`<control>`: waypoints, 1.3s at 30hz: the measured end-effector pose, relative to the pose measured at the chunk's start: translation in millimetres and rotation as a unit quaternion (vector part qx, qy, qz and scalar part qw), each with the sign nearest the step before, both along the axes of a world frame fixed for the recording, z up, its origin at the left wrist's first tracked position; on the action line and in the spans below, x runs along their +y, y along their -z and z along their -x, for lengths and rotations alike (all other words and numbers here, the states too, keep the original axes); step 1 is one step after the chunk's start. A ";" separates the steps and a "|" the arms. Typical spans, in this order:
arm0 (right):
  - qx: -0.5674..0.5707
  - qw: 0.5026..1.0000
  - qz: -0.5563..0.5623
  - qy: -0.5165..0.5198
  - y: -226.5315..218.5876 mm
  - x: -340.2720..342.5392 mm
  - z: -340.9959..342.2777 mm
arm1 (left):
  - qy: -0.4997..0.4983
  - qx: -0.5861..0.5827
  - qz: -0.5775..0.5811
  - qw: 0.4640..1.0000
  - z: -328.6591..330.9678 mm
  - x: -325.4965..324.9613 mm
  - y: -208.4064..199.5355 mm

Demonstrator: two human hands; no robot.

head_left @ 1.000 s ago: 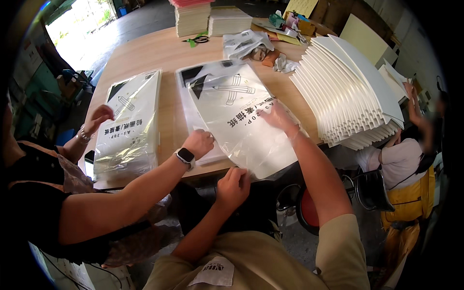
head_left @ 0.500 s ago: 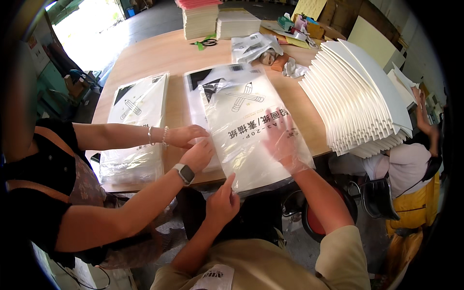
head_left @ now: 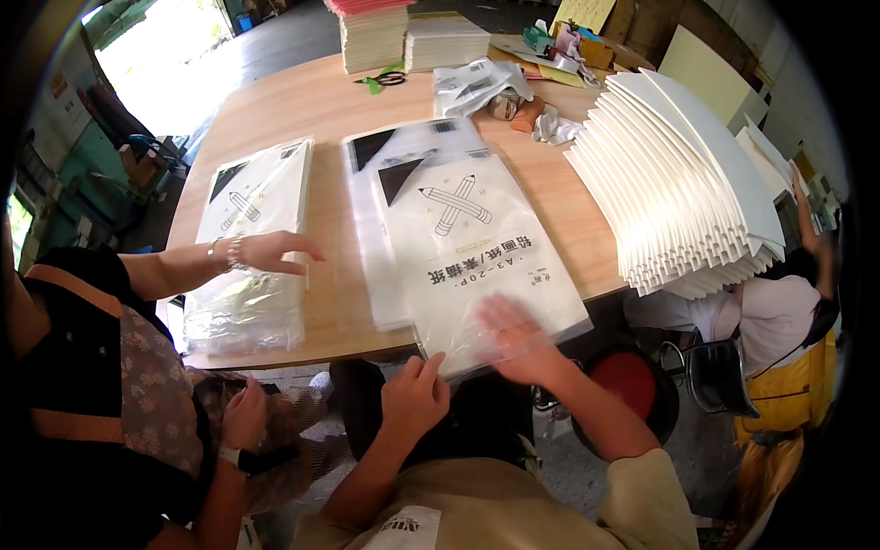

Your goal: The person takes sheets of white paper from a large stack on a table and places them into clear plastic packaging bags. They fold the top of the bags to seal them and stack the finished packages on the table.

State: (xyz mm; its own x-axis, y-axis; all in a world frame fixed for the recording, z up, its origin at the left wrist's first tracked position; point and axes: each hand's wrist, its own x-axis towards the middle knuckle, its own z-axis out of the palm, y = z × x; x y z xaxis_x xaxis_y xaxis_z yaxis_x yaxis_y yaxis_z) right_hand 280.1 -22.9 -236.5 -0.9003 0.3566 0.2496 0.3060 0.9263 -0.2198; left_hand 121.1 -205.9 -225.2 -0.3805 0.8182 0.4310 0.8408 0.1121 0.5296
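A clear plastic bag of drawing paper point(head_left: 481, 266), its white cover printed with crossed pencils, lies slanted at the table's near edge before me. My left hand point(head_left: 417, 394) is closed at its near left corner, fingers curled against the plastic edge. Over the lower part of the cover, my right hand point(head_left: 518, 341) lies flat with fingers stretched out, somewhat smeared by motion. Another bagged pack point(head_left: 362, 202) lies partly under the first one. On the left, a co-worker's hand point(head_left: 270, 252) hovers above the table beside a stack of bagged packs point(head_left: 247, 275).
Fanned white folded sheets point(head_left: 674, 174) fill the table's right side. Crumpled plastic point(head_left: 481, 87), scissors point(head_left: 391, 79) and paper stacks point(head_left: 446, 41) lie at the back. A red stool point(head_left: 623, 390) stands below the near edge; another person point(head_left: 770, 316) sits at right.
My right hand has slid down the cover toward me. The co-worker's hands have left the bag: one drew back left, the other dropped to their lap. The cover now lies flatter.
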 end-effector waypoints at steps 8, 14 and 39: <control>0.219 0.862 0.317 0.329 29.3 -22.2 -115.8 | 0.016 -0.058 -0.095 0.994 -4.6 -2.7 16.3; 0.324 0.546 0.723 0.272 41.2 -23.3 -90.7 | 0.015 -0.073 -0.073 0.995 -9.4 -3.5 15.4; 0.393 0.433 0.755 0.296 38.8 -60.7 -28.3 | 0.211 0.130 0.024 0.969 -35.0 68.7 -1.2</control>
